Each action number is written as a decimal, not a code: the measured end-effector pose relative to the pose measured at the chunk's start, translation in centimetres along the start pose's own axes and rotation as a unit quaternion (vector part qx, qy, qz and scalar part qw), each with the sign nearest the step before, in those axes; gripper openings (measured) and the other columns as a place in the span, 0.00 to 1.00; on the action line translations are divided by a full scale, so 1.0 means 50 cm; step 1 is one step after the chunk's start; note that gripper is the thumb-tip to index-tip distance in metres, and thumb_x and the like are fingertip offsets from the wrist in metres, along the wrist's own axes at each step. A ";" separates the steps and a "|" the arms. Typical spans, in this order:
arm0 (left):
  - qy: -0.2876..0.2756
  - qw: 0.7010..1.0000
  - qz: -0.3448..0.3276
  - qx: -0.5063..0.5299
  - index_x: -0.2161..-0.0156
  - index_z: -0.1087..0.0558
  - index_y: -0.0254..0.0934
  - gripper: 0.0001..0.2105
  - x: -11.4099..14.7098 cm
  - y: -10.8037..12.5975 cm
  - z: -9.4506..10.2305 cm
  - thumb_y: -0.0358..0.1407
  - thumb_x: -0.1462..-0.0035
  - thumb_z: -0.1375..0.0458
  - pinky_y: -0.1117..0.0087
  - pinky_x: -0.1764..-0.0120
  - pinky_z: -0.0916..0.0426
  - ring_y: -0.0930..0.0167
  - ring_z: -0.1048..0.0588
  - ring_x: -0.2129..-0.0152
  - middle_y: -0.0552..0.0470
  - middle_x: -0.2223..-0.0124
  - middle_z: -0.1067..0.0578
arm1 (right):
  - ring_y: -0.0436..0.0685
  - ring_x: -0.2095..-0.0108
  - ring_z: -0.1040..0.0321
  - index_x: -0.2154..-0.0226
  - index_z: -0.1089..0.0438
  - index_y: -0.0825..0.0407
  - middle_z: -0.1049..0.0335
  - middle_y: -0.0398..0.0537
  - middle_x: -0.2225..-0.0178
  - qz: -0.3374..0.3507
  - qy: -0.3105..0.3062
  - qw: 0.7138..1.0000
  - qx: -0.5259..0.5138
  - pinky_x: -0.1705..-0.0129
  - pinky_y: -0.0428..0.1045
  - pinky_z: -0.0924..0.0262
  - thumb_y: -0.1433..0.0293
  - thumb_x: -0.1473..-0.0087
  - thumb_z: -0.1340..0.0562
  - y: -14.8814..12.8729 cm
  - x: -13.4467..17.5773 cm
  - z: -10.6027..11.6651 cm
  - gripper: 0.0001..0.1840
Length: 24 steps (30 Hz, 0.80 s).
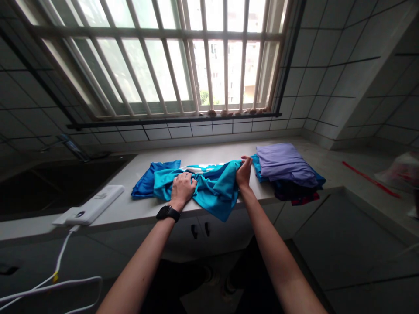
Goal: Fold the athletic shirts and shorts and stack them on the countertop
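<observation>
A turquoise shirt with a white print near its far side lies crumpled on the counter, one corner hanging over the front edge. My left hand, with a black watch on its wrist, presses down on the cloth with its fingers curled into it. At the shirt's right end, my right hand pinches the edge and lifts it slightly. Part of a darker blue folded garment shows from under the shirt's left side.
To the right is a stack of folded clothes with a lavender garment on top. A white power bank with a cable lies beside the dark sink on the left. Farther right are a red strip and a clear plastic bag.
</observation>
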State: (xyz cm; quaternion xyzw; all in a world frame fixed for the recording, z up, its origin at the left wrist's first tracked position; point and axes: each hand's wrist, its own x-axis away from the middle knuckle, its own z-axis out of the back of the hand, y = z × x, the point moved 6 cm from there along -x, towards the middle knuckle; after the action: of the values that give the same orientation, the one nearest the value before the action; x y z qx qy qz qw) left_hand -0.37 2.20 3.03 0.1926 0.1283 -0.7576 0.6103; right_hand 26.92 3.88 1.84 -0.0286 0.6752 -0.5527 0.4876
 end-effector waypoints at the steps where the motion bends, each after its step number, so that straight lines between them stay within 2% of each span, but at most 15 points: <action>1: 0.000 1.000 0.000 0.000 0.53 0.24 0.33 0.17 0.000 0.000 0.000 0.36 0.35 0.53 0.58 0.49 0.34 0.55 0.25 0.51 0.36 0.50 0.21 | 0.58 0.54 0.33 0.56 0.40 0.48 0.37 0.54 0.53 -0.006 0.007 1.000 0.000 0.48 0.55 0.34 0.78 0.43 0.49 0.001 0.000 0.002 0.13; 7: -0.002 1.000 -0.005 0.001 0.53 0.24 0.32 0.17 0.000 0.002 0.002 0.36 0.35 0.54 0.57 0.49 0.34 0.54 0.25 0.52 0.36 0.50 0.21 | 0.57 0.51 0.33 0.59 0.37 0.49 0.34 0.53 0.54 -0.001 0.025 1.000 -0.016 0.46 0.53 0.36 0.75 0.42 0.49 -0.010 -0.003 0.014 0.11; 9: -0.002 1.000 -0.004 0.002 0.54 0.24 0.31 0.17 0.000 0.002 0.004 0.36 0.35 0.54 0.57 0.50 0.34 0.54 0.25 0.52 0.35 0.51 0.21 | 0.57 0.56 0.32 0.65 0.36 0.48 0.31 0.52 0.59 0.002 -0.012 1.000 -0.003 0.49 0.51 0.35 0.73 0.41 0.49 -0.016 -0.002 0.010 0.08; 11: -0.003 1.000 -0.001 0.004 0.53 0.24 0.31 0.17 0.000 0.003 0.006 0.36 0.35 0.53 0.58 0.50 0.34 0.54 0.25 0.52 0.35 0.51 0.21 | 0.58 0.62 0.31 0.71 0.36 0.48 0.30 0.49 0.66 -0.001 -0.065 0.998 0.012 0.55 0.51 0.35 0.70 0.39 0.49 -0.019 0.000 0.001 0.11; 14: -0.004 1.000 -0.001 0.004 0.54 0.23 0.32 0.17 0.000 0.004 0.007 0.36 0.36 0.53 0.58 0.50 0.34 0.54 0.25 0.52 0.35 0.50 0.21 | 0.60 0.65 0.31 0.72 0.34 0.47 0.30 0.48 0.72 -0.005 -0.106 0.994 0.012 0.58 0.52 0.35 0.67 0.37 0.50 -0.019 0.004 -0.008 0.14; 16: -0.003 1.000 -0.001 0.004 0.54 0.23 0.32 0.17 0.000 0.004 0.006 0.36 0.36 0.53 0.58 0.50 0.34 0.54 0.25 0.52 0.35 0.51 0.21 | 0.62 0.61 0.29 0.64 0.30 0.49 0.26 0.52 0.68 -0.002 -0.097 0.995 0.001 0.54 0.54 0.34 0.66 0.36 0.50 -0.019 0.003 -0.008 0.15; 18: -0.001 1.000 -0.001 0.004 0.55 0.23 0.32 0.17 0.000 0.003 0.005 0.36 0.36 0.53 0.57 0.50 0.34 0.54 0.25 0.52 0.35 0.51 0.21 | 0.64 0.51 0.28 0.53 0.29 0.50 0.24 0.57 0.56 0.009 -0.079 0.997 -0.014 0.46 0.57 0.35 0.66 0.36 0.51 -0.020 0.002 -0.006 0.18; 21: 0.003 1.000 -0.004 0.003 0.55 0.23 0.32 0.17 0.000 0.002 0.002 0.36 0.36 0.54 0.57 0.51 0.34 0.54 0.25 0.53 0.35 0.51 0.21 | 0.63 0.36 0.38 0.38 0.37 0.51 0.32 0.58 0.39 0.038 -0.072 0.996 -0.037 0.34 0.60 0.43 0.65 0.34 0.53 -0.024 0.003 -0.004 0.26; 24: 0.006 1.000 -0.006 0.002 0.55 0.24 0.32 0.17 0.000 0.001 0.000 0.36 0.36 0.54 0.56 0.50 0.34 0.54 0.25 0.53 0.35 0.51 0.21 | 0.64 0.31 0.45 0.32 0.44 0.51 0.38 0.58 0.34 0.052 -0.087 0.994 -0.043 0.30 0.62 0.48 0.60 0.35 0.49 -0.026 0.007 -0.009 0.32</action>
State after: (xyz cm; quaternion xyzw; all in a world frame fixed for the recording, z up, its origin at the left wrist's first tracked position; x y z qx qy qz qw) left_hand -0.31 2.20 3.01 0.1974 0.1314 -0.7601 0.6050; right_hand 25.79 3.49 2.60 -0.0621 0.6538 -0.4927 0.5709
